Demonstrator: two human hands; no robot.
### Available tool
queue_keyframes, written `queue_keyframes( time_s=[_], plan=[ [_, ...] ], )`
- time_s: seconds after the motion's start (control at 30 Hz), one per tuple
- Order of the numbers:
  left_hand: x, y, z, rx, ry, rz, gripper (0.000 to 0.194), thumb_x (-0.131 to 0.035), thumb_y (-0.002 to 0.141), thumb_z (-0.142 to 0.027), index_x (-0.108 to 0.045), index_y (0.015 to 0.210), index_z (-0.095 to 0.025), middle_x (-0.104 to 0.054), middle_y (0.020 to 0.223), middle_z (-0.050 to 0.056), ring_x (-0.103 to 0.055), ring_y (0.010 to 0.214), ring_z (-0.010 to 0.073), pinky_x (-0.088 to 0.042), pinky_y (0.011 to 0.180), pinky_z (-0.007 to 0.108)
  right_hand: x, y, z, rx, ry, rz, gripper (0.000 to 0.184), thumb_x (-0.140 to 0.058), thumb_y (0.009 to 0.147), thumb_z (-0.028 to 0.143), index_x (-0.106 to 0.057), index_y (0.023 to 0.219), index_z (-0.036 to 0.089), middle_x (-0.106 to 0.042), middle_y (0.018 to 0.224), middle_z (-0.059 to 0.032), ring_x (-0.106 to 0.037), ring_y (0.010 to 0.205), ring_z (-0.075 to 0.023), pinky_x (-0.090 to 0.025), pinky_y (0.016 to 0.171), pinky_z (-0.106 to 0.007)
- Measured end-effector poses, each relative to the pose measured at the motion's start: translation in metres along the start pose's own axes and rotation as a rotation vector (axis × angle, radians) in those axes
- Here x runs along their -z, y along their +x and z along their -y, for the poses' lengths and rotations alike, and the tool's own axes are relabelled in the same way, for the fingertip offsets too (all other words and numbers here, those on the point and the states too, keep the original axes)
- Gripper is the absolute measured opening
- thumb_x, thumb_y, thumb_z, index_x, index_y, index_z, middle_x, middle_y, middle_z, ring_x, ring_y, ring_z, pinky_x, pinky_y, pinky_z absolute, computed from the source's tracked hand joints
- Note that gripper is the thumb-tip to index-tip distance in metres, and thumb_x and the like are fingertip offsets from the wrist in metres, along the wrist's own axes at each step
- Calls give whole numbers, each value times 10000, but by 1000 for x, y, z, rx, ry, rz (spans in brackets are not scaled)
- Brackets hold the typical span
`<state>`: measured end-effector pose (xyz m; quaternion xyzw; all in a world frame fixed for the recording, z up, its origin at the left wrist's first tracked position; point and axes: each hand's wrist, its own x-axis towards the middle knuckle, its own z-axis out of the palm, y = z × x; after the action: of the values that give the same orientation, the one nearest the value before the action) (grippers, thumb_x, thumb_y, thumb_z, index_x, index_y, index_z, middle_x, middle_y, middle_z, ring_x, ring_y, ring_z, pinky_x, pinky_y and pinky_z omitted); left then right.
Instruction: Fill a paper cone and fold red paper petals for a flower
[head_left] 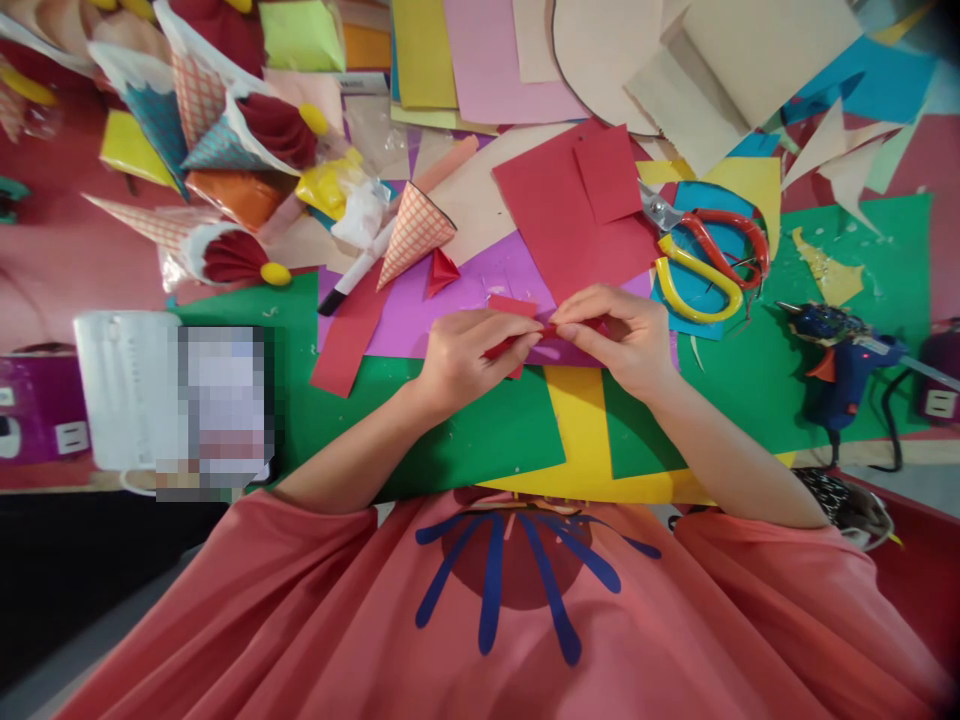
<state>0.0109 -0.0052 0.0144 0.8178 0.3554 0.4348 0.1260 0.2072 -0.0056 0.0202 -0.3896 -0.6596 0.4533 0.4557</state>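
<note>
Between my two hands, close to my chest, is a small piece of red paper (550, 331), mostly covered by the fingers. My left hand (469, 358) pinches one end of it, and my right hand (626, 335) pinches the other. Another red paper piece (514, 303) lies just behind my left fingers on the purple sheet (491, 265). Beyond it sit a small folded red paper piece (442, 272) and an orange checked paper cone (417, 232). Large red sheets (551, 210) lie past my right hand.
Scissors (709, 245) with red and yellow handles lie beyond my right hand. A blue glue gun (847, 365) stands at right. A phone (225, 400) and a white device (127, 390) are at left. Finished-looking cones (247, 130) fill the back left. A black-capped marker (360, 260) lies near the checked cone.
</note>
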Motion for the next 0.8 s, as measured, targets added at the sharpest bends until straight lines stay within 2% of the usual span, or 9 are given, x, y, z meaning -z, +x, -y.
queue_keyframes(
  time_s=[0.23, 0.4, 0.5, 0.8],
  plan=[
    [1, -1, 0, 101, -59, 57, 118, -611, 895, -269, -685, 857, -185, -744, 670, -17, -685, 585, 73, -529, 598, 156, 0, 0, 3, -29, -64, -18, 66, -657, 862, 267, -692, 820, 230, -732, 856, 1, -678, 836, -139, -543, 800, -308],
    [2, -1, -1, 275, -169, 97, 173, -616, 886, -342, -712, 879, -198, -782, 862, 26, -735, 745, 123, -576, 683, 202, 1, 1, 4, -90, -70, -112, 119, -652, 866, 332, -682, 813, 230, -721, 826, 1, -666, 807, -133, -542, 755, -289],
    [2, 0, 0, 345, -211, 98, 188, -608, 891, -357, -723, 870, -209, -784, 881, 25, -739, 771, 132, -587, 704, 211, 1, 2, 5, -112, -65, -122, 127, -670, 850, 351, -684, 833, 227, -723, 833, 0, -665, 808, -131, -543, 742, -278],
    [5, 2, -1, 410, -266, 101, 162, -633, 881, -338, -719, 831, -210, -785, 846, 13, -733, 714, 117, -583, 658, 199, 1, 2, 4, -93, -74, -103, 94, -672, 852, 303, -689, 806, 223, -717, 830, 0, -666, 813, -135, -540, 769, -292]
  ],
)
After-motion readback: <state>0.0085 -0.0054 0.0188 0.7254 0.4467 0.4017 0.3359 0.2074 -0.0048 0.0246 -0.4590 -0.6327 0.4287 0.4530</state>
